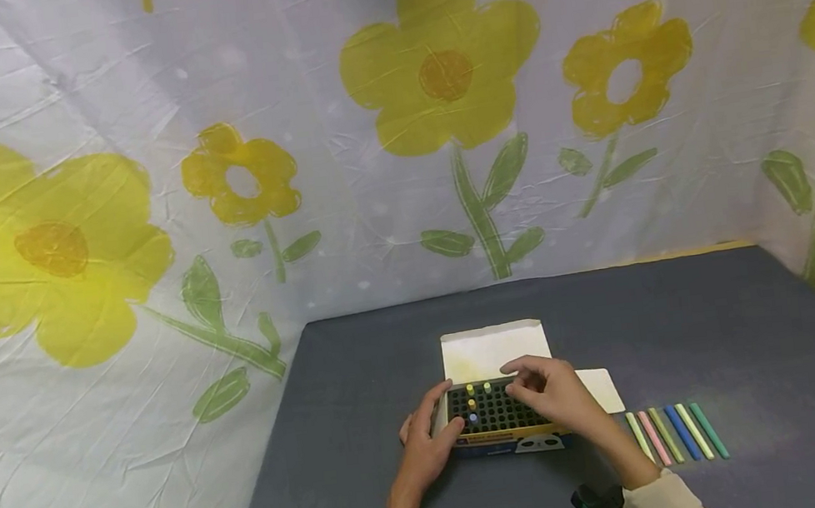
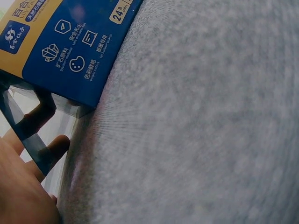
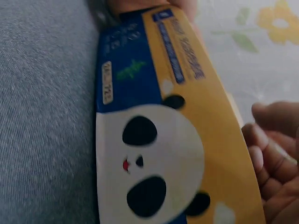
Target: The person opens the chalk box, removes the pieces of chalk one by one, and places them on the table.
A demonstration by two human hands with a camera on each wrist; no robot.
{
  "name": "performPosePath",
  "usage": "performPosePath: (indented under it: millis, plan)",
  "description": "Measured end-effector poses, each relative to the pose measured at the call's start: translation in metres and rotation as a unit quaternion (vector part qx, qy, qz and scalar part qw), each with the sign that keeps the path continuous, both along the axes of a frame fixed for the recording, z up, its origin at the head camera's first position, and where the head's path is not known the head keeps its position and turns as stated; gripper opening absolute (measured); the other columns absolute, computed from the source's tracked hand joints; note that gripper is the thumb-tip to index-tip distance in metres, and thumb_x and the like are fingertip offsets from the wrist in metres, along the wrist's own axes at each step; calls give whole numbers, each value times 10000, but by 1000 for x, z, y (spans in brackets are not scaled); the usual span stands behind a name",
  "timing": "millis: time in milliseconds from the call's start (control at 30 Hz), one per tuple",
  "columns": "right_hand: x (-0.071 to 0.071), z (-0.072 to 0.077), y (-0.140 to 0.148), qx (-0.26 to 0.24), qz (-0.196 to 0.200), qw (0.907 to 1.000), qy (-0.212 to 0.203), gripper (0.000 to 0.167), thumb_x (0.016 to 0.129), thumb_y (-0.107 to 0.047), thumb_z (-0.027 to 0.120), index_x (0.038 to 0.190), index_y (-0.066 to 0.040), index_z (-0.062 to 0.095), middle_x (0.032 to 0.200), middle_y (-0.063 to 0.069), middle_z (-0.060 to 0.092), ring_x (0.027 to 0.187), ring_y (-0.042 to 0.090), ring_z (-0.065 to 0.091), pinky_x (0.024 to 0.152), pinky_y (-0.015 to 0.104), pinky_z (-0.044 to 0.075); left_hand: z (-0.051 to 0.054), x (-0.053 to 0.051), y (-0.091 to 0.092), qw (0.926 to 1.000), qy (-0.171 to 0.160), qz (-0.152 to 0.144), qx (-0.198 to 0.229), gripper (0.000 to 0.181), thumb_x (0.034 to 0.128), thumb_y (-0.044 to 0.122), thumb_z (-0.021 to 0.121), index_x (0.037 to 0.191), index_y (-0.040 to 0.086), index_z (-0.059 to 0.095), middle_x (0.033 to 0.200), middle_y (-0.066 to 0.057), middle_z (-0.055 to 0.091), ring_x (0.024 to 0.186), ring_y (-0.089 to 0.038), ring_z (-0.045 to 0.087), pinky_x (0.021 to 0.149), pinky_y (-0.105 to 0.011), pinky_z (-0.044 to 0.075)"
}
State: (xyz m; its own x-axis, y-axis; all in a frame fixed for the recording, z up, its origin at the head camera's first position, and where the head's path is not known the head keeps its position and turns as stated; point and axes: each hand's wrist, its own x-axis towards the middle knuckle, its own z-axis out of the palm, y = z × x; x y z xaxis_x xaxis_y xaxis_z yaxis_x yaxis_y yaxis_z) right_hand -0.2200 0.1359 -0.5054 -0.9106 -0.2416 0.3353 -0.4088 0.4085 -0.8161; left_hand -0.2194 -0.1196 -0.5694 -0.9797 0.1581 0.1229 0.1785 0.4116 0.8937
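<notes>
A chalk box (image 1: 511,435) lies with its lid flap raised behind it and a black grid of holes (image 1: 501,411) on top. A few coloured chalk ends, including a blue one (image 1: 474,418), show in the grid's left part. My left hand (image 1: 422,437) holds the box's left end, thumb at the front and a finger at the far corner. Over the right part of the grid hovers my right hand (image 1: 555,396), index finger and thumb apart. No chalk is visible between them. The right wrist view shows the box's panda side (image 3: 154,158) beside the loosely bent fingers (image 3: 275,112).
Several loose chalk sticks (image 1: 680,432) lie side by side on the dark tabletop (image 1: 758,348), right of the box. A white side flap (image 1: 600,390) sticks out at the box's right end. A flower-printed cloth (image 1: 345,236) hangs behind the table.
</notes>
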Motion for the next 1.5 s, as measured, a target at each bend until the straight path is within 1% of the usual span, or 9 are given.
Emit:
performPosePath:
  millis: [100,367,533,667,833,967,1133,1333,1500]
  plan:
    - [-1,1,-8,308,-173,9994,-50,260,913,-105,750,1164,-42,725,771,-36,671,597,27,535,580,244,466,0,-1,0,10000,-1,4,0,569,952,325,651,1469,474,464,1541,-7,503,1304,-341,500,1137,-594,55]
    - [-2,3,-26,918,-644,9936,-96,127,885,-102,772,1011,-111,768,704,-84,635,594,15,505,584,244,428,-1,-1,-1,10000,5,-9,12,563,952,324,651,1467,462,471,1516,-10,530,1305,-340,500,1136,-600,44]
    - [-2,-2,-37,1350,-1195,9836,-81,127,858,-144,805,983,-139,788,674,-96,631,557,24,485,532,240,397,-1,-1,-1,10000,83,-36,-17,566,950,312,646,1472,447,472,1501,-13,548,1285,-326,525,1134,-595,46]
    - [-2,-5,-43,1540,-1500,9766,97,126,837,-166,826,958,-141,799,673,-73,655,541,28,489,507,230,391,0,-1,0,9999,113,-25,-37,567,948,306,644,1469,449,474,1497,-9,552,1278,-319,528,1131,-590,48]
    - [-2,-6,-47,1565,-1691,9728,249,124,821,-200,842,928,-148,806,704,-51,691,561,27,516,514,234,415,1,1,0,9999,111,4,-45,566,949,304,645,1467,455,475,1516,-7,536,1293,-327,520,1137,-591,42]
    - [-1,-4,-51,1595,-1831,9700,79,130,822,-231,844,926,-165,803,739,-43,714,584,35,540,528,254,436,1,0,0,10000,58,21,-6,564,948,309,649,1463,462,478,1515,-8,535,1308,-337,502,1134,-601,51]
    - [1,-4,-54,1501,-1975,9687,31,124,808,-212,850,903,-156,794,715,-37,702,569,43,533,505,250,417,1,1,1,10000,20,28,37,566,945,308,652,1460,464,479,1515,-3,536,1299,-329,511,1131,-592,53]
    - [1,-5,-55,1412,-2040,9687,-39,129,808,-211,852,904,-155,788,702,-33,685,558,50,518,496,247,397,0,0,1,9999,-1,100,1,566,938,318,665,1450,478,483,1500,2,551,1294,-328,505,1128,-604,60]
    - [0,-5,-53,1256,-1953,9726,-62,121,834,-212,832,933,-161,784,693,-38,670,544,52,498,489,248,387,0,0,0,9999,-6,119,-2,567,933,316,668,1444,481,488,1472,-5,575,1284,-330,512,1136,-611,50]
